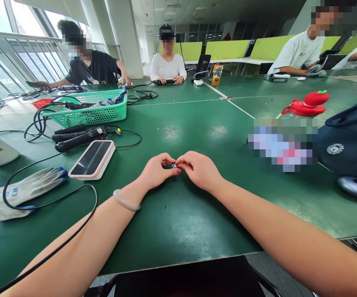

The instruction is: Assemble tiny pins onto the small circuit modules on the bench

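My left hand (pixel 156 170) and my right hand (pixel 199 169) meet over the green table (pixel 178 222), fingertips pinched together. Between them sits a tiny dark and silvery object (pixel 174 166), too small to name. Both hands pinch it from either side, just above or on the table top. A pale bangle (pixel 126 200) circles my left wrist.
A phone in a pink case (pixel 92 159) lies left of my hands, with white gloves (pixel 17 193), black cables and a green basket (pixel 88 108) beyond. A red-lidded bottle (pixel 305 108) and a dark blue bag (pixel 350 140) stand at right. Several people sit at the far side.
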Available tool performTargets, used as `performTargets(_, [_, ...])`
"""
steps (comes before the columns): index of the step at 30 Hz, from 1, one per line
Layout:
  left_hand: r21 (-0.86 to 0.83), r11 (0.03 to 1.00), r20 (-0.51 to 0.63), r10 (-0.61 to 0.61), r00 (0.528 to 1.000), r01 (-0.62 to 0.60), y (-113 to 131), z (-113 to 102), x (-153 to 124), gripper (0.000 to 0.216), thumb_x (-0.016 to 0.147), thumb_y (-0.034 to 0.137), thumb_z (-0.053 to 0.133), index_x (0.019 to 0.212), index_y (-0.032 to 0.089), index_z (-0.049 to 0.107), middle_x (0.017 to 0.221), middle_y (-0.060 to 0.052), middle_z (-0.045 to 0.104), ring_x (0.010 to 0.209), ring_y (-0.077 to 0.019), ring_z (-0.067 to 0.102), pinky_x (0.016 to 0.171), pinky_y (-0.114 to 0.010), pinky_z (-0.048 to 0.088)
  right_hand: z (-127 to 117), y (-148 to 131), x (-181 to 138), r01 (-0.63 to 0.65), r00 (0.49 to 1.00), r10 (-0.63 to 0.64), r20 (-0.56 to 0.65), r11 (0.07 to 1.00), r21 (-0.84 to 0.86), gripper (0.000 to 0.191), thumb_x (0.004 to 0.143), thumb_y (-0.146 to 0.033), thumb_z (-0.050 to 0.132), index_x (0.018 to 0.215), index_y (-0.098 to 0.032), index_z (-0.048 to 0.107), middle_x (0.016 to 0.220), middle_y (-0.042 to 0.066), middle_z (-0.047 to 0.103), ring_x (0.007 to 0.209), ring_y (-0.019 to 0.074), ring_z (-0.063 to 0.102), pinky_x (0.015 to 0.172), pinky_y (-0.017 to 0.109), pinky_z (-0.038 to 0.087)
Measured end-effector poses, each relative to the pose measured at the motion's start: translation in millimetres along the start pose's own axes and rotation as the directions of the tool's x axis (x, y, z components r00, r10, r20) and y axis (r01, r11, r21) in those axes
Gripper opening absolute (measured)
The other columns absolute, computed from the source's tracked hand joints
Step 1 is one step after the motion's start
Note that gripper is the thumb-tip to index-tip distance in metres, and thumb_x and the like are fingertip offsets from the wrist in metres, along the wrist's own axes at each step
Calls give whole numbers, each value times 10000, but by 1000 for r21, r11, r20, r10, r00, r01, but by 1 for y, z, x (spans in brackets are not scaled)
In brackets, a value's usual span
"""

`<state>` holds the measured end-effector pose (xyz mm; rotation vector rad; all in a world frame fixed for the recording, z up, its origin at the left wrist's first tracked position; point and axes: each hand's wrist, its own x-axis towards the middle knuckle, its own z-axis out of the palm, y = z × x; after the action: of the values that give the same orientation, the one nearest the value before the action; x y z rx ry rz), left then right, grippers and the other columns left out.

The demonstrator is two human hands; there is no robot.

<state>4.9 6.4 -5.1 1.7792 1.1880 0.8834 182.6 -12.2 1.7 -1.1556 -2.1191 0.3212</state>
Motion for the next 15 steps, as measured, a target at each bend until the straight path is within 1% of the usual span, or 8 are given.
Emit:
performTargets(5, [-61,998,-34,-1,999,-1,2,-1,0,277,616,305,763,795,158,610,820,-31,698,756,-149,606,756,-306,458,-2,2,0,-10,999,9,-42,999,-35,154,862,-182,615,1007,-196,666,857,21,646,760,141,572,705,263,429])
performTargets(7, [-85,996,-51,-9,999,4,3,-1,0,269,615,294,764,789,155,613,825,-34,700,755,-150,612,746,-303,467,-2,3,0,-32,999,30,-33,999,-44,153,859,-205,624,1006,-190,664,856,22,644,745,140,565,694,265,424])
performTargets(10, [-151,988,-51,-33,998,25,3,-2,0,280,614,298,775,800,147,631,830,-45,707,760,-153,621,762,-311,480,0,3,-1,-49,999,49,-3,997,-63,116,875,-239,604,953,-181,667,856,25,645,730,137,559,674,263,413])
performTargets(13, [-252,966,-21,-68,997,60,3,-3,-2,342,641,335,775,908,142,685,871,-63,721,801,-164,634,813,-330,484,2,3,-1,-44,999,44,-2,996,-77,134,890,-295,590,903,-179,657,849,24,645,720,134,559,656,258,404])
performTargets(15, [-323,940,10,-110,994,107,5,-3,-3,401,659,362,770,992,148,708,906,-73,727,816,-173,637,819,-340,488,3,3,-1,-37,999,35,-16,995,-97,164,894,-333,585,889,-182,648,848,23,645,724,135,565,650,255,402])
